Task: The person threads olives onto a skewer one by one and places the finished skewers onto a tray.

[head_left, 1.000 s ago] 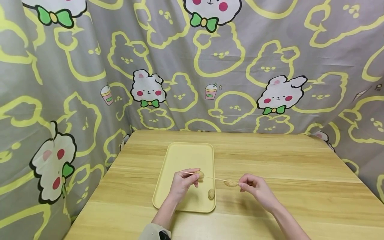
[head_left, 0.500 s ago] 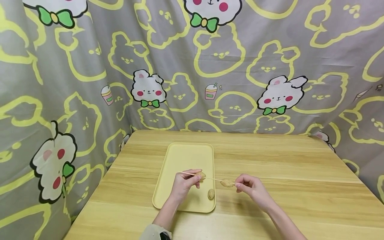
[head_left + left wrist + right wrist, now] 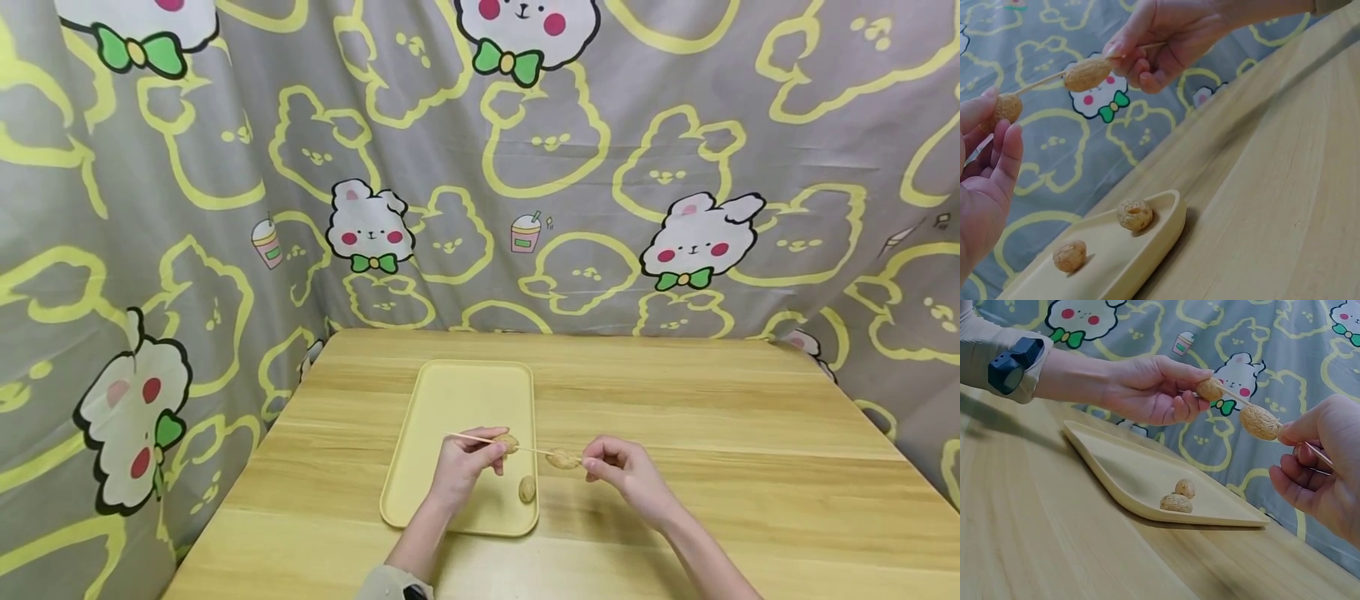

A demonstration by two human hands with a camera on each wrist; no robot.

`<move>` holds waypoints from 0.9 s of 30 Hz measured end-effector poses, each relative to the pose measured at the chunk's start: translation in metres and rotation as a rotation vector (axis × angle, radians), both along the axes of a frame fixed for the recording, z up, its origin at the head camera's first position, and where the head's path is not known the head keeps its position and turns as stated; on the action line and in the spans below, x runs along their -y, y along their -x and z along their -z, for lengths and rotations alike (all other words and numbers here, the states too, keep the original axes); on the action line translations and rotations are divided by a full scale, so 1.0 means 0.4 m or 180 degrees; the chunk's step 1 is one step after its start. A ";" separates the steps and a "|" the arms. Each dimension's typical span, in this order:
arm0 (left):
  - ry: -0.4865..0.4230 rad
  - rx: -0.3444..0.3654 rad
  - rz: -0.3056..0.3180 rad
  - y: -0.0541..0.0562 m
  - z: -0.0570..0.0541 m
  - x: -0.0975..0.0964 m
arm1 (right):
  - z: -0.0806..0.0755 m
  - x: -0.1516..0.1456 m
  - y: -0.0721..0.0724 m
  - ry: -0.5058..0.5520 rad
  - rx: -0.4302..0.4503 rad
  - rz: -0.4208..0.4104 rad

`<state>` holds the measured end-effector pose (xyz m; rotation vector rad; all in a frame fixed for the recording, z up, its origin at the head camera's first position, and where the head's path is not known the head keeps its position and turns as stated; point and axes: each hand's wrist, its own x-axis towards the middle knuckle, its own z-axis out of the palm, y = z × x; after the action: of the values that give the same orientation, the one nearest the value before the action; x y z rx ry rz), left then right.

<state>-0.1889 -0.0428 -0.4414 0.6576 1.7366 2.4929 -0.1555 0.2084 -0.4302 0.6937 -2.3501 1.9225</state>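
Note:
A thin wooden skewer [image 3: 536,451] spans the gap between my hands. My left hand [image 3: 459,471] pinches a wrinkled light-brown ball [image 3: 1007,109] with the skewer at it; a bit of stick shows beyond that hand in the head view. A second, longer wrinkled ball [image 3: 1259,422] sits threaded on the skewer beside my right fingertips. My right hand [image 3: 626,475] pinches the stick between thumb and index finger, and its end sticks out past the fingers in both wrist views. Two more balls, one with a dark hole [image 3: 1135,214] and a smaller one [image 3: 1070,256], lie on the yellow tray [image 3: 472,392].
The tray rests on a wooden table [image 3: 697,400], left of centre. Behind and to the left hangs a grey curtain [image 3: 570,208] with cartoon prints. A dark watch-like device [image 3: 1015,364] is on the left sleeve.
My right hand has moved a little left with the threaded ball, narrowing the gap to my left hand. My left hand has shifted slightly right. The head view has tilted slightly.

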 end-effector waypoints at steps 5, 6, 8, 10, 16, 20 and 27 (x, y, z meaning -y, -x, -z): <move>0.0018 -0.0001 0.0015 -0.004 -0.005 -0.005 | 0.001 0.004 0.000 0.0055 0.0041 -0.0030; 0.0010 -0.0006 0.0024 -0.004 -0.005 -0.006 | 0.001 0.005 0.000 0.0051 0.0041 -0.0028; 0.0007 -0.0012 0.0023 -0.004 -0.003 -0.007 | -0.001 0.007 0.000 0.0040 0.0046 -0.0025; 0.0002 -0.0028 0.0020 -0.005 -0.002 -0.009 | -0.003 0.010 0.000 0.0035 0.0053 -0.0024; -0.0013 -0.0049 0.0008 -0.004 -0.001 -0.014 | -0.009 0.019 0.002 0.0028 0.0055 -0.0016; -0.0050 -0.0055 0.0030 -0.002 0.000 -0.018 | -0.009 0.022 0.006 0.0049 0.0068 -0.0030; 0.0015 0.0013 0.0031 -0.008 0.001 -0.025 | -0.006 0.026 0.008 -0.0005 0.0065 -0.0049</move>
<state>-0.1858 -0.0327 -0.4416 0.6586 1.7329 2.4814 -0.1587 0.1982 -0.4276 0.6979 -2.3652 1.9433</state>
